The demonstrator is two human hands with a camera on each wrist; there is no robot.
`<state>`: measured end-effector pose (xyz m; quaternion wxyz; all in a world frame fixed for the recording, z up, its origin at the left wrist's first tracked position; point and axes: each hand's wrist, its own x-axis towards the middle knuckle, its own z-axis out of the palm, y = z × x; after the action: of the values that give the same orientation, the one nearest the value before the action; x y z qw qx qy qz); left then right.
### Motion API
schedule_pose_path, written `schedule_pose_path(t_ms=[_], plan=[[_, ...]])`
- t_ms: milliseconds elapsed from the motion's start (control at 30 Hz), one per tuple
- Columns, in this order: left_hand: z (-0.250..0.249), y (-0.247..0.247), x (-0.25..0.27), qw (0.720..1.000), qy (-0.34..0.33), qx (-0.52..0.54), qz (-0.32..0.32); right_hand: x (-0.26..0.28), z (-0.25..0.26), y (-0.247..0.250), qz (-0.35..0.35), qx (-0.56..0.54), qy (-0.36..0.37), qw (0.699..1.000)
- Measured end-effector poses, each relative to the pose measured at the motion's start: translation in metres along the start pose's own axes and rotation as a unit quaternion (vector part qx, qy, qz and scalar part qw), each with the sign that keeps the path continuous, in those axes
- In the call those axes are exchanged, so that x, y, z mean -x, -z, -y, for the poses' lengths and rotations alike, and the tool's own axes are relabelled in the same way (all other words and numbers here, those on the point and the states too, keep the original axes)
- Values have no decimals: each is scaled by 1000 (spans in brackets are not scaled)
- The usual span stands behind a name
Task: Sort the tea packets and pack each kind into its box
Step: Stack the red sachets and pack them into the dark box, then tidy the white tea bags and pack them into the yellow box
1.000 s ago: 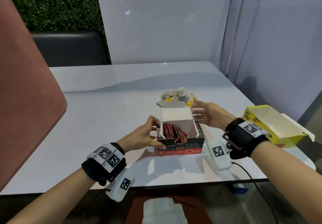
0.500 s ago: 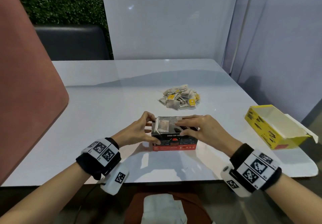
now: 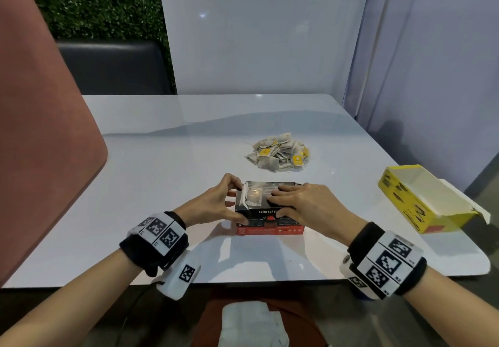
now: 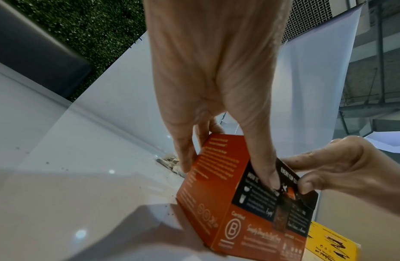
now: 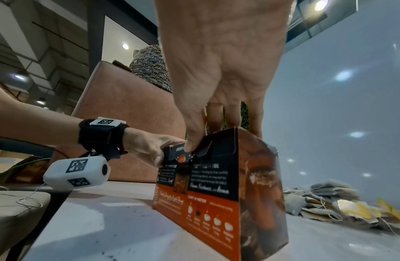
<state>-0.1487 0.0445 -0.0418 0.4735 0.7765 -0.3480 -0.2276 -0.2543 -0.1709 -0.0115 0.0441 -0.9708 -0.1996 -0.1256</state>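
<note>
between both hands (image 3: 214,202) (image 3: 303,204), tea box (image 3: 270,230)

A white, glossy rectangular table (image 3: 162,184) with rounded corners carries three things. An orange-and-black cardboard tea box (image 3: 270,229) stands near the front edge with its lid down, and a loose heap of pale paper tea bags with yellow tags (image 3: 279,154) lies behind it, near but apart. An open yellow cardboard box (image 3: 405,203) lies well to the right at the table's right edge, and fine dark specks (image 5: 147,216) dot the surface by the tea box.
</note>
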Motion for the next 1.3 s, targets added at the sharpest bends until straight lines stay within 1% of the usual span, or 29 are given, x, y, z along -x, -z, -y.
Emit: schedule_pose_path(t_ms=[100,300,367,467,567,633,733,800,867,933,1000,1067,1200,1300], plan=[[-2,0,0,1000,7,-3,5,3,1,-2,-40,43,40,997],[-11,-2,2,999,40,-16,22,5,3,-7,-46,66,59,995],[-15,-4,2,998,40,-30,27,7,3,-9,-48,71,60,995],[-20,-10,2,992,5,-126,4,9,3,-12,-53,72,56,994],[-23,-15,-1,972,-23,-235,-8,11,2,-17,-48,79,49,995],[-22,-14,-2,964,-31,-262,-22,12,1,-18,-47,91,45,994],[-20,-12,-3,963,-36,-263,-40,16,-2,-16,-44,80,43,995],[-18,-10,-3,965,-36,-255,-49,22,-7,-12,-55,0,5,998],[-15,-4,-1,967,-27,-246,-59,31,-18,-8,-100,-67,-48,992],[-12,6,2,969,-19,-234,-76,42,-30,-3,-152,-88,-92,980],[-11,20,5,969,-14,-225,-104,55,-43,2,-180,-99,-125,971],[-9,39,8,967,-1,-220,-127,65,-53,5,-164,-108,-157,968],[-1,89,13,959,42,-240,-147,65,-75,6,-23,-92,-262,960],[13,129,9,941,95,-282,-158,52,-97,11,51,-61,-315,946]])
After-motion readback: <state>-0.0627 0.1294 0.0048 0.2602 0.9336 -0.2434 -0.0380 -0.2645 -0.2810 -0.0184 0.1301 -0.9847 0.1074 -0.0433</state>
